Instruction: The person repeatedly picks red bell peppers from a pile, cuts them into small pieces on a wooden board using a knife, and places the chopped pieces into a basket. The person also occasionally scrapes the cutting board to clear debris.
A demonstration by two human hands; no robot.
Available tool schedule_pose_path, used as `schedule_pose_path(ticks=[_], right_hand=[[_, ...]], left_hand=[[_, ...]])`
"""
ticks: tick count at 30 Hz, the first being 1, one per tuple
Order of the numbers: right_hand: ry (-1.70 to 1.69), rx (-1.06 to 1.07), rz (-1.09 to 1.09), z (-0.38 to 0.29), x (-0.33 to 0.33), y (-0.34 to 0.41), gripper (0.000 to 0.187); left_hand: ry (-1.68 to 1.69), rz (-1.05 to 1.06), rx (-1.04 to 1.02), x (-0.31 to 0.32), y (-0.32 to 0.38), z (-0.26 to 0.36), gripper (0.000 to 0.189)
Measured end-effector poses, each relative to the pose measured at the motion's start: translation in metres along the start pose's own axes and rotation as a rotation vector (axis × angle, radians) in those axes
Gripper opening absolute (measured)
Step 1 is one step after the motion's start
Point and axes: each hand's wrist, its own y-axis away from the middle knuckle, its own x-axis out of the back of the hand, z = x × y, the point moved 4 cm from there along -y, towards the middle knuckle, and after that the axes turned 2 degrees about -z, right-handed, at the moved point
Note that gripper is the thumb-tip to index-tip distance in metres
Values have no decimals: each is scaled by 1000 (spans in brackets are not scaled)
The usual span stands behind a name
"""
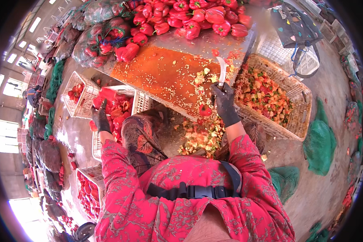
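My right hand (pixel 224 101), in a dark glove, grips a knife with a curved blade (pixel 222 69) that points away from me over the metal work table (pixel 166 75). A red pepper piece (pixel 205 110) lies at the table's near edge, left of that hand. On the left, my gloved left hand (pixel 101 118) is over a white plastic crate (pixel 141 101) of cut red peppers (pixel 121 110). Blurred red pepper pieces (pixel 107 93) are at its fingertips; whether it holds any is unclear. Seeds and pale core bits (pixel 201 77) litter the tabletop.
Whole red bell peppers (pixel 192 18) are heaped at the table's far side, beside filled mesh sacks (pixel 92 42). A crate of pepper scraps (pixel 304 121) stands at right. More scraps (pixel 199 136) lie between my knees. Green netting (pixel 320 148) rests on the floor.
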Motion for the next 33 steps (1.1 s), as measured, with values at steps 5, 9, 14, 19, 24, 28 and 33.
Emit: schedule_pose_path(ticks=[5,9,14,19,24,28,33], right_hand=[[-300,160,233,-60,8,4,11],[-457,153,315,-69,31,-1,7],[-577,157,286,-75,52,3,13],[-536,155,244,-79,61,1,13],[-550,-52,237,-80,39,8,13],[-493,-138,187,-70,27,2,14],[-361,-149,178,-65,16,2,18]], left_hand=[[-575,-557,-588,-130,153,71,75],[-641,-854,-944,-236,261,75,90],[-600,-755,-584,-335,224,81,91],[3,-1168,-650,-462,255,125,77],[-518,-312,-715,-498,90,135,53],[-738,-502,-578,-501,2,81,43],[-493,-623,-1034,-462,47,88,42]])
